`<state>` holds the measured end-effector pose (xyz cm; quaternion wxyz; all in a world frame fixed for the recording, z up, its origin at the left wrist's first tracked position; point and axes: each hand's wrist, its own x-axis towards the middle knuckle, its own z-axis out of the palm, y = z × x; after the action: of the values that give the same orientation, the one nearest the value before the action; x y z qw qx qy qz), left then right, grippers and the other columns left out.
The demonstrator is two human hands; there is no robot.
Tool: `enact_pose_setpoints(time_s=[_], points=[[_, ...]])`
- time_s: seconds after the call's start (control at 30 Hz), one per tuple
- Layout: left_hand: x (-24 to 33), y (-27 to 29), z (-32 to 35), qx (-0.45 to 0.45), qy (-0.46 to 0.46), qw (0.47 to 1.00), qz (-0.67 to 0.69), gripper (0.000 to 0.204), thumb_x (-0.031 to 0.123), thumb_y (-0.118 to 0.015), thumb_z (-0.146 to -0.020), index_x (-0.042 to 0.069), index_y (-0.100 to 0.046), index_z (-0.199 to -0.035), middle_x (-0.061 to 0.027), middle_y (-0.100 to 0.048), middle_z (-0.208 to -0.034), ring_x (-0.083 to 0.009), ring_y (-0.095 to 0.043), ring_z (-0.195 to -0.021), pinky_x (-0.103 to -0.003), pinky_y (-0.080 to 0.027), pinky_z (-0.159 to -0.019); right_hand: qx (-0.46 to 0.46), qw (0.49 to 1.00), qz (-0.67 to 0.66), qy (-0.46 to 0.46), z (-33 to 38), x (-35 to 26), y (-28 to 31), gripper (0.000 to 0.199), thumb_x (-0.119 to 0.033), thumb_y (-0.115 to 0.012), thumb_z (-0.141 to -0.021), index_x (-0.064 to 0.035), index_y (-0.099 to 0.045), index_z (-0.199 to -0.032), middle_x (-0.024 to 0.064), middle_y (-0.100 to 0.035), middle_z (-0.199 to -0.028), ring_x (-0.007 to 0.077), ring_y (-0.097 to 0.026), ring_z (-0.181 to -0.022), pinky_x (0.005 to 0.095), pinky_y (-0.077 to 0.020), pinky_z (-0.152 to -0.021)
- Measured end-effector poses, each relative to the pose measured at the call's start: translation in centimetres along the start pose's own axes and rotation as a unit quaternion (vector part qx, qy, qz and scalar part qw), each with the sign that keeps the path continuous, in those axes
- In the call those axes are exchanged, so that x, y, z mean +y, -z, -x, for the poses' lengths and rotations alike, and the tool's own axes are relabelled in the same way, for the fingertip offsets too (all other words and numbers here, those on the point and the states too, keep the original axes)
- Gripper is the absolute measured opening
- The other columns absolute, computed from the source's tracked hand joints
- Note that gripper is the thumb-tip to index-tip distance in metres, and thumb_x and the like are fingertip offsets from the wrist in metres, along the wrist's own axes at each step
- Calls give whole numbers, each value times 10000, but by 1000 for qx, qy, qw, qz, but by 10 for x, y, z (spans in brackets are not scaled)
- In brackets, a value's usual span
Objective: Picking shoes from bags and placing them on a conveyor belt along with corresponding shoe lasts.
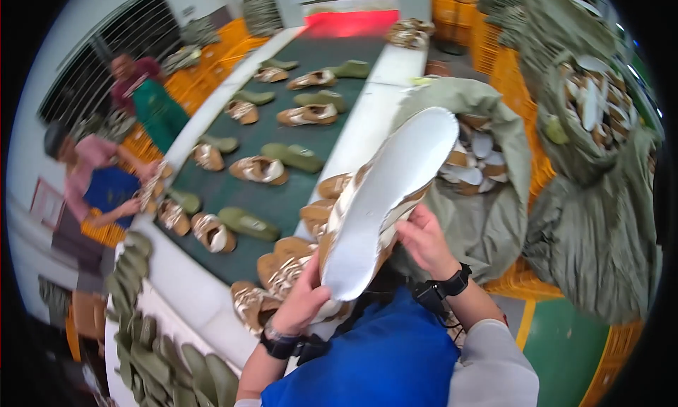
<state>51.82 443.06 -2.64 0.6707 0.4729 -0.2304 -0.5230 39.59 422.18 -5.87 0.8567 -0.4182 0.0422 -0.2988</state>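
Note:
A tan and white shoe upper is held up in front of me, its long white underside (pixel 392 188) facing me and the shoe tilted with one end up to the right. My left hand (pixel 302 299) is closed around its lower end, the thumb lying on the white edge. On the right flank my right hand (pixel 426 241) pinches the upper's side between thumb and fingers. Below and left of the shoe, several tan and white shoes (pixel 280 262) lie on the white ledge. Part of the upper is hidden behind its own underside.
A dark green conveyor belt (pixel 233 188) carries tan shoes and green shoe lasts (pixel 293 156). More lasts (pixel 152 364) pile up at lower left. Across the belt, a person (pixel 92 160) holds a shoe. Grey-green sacks (pixel 494 223) of white-soled shoes and orange crates (pixel 519 100) stand at right.

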Motion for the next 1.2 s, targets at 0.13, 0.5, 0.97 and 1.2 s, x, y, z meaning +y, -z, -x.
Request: enact_pose_setpoints(time_s=[0.13, 0.5, 0.97, 1.2], points=[[-8, 25, 43, 33, -40, 997, -53, 818, 267, -743, -681, 0, -303, -1317, -57, -451, -1244, -152, -448, -1116, -300, -334, -973, -20, 996, 49, -68, -33, -7, -53, 399, -87, -520, -879, -45, -393, -1255, 38, -527, -1112, 136, -497, -1037, 278, -440, -839], [-14, 75, 116, 157, -131, 977, 62, 850, 415, -722, -682, -5, -332, -1310, -85, -480, -1236, -168, -493, -1106, -294, -406, -929, -189, 941, 86, -266, -79, 26, -90, 345, -254, -488, -913, 3, -460, -1142, 100, -600, -991, 177, -626, -851, 311, -528, -732], [-2, 99, 166, 408, -208, 880, -129, 522, 248, -729, -730, 3, -476, -1115, -50, -567, -983, -112, -554, -872, -243, -454, -773, -31, 953, 207, -217, -73, 50, -25, 352, -218, -473, -927, -42, -451, -1231, 99, -634, -880, 141, -622, -760, 233, -506, -679], [21, 55, 110, 302, -228, 761, -528, 449, 185, -752, -687, -37, -544, -1018, -125, -571, -846, -256, -574, -758, -311, -465, -677, 100, 942, 278, -158, -55, 32, 39, 272, -160, -510, -899, -26, -519, -1135, 54, -621, -815, 93, -584, -688, 201, -474, -621]])
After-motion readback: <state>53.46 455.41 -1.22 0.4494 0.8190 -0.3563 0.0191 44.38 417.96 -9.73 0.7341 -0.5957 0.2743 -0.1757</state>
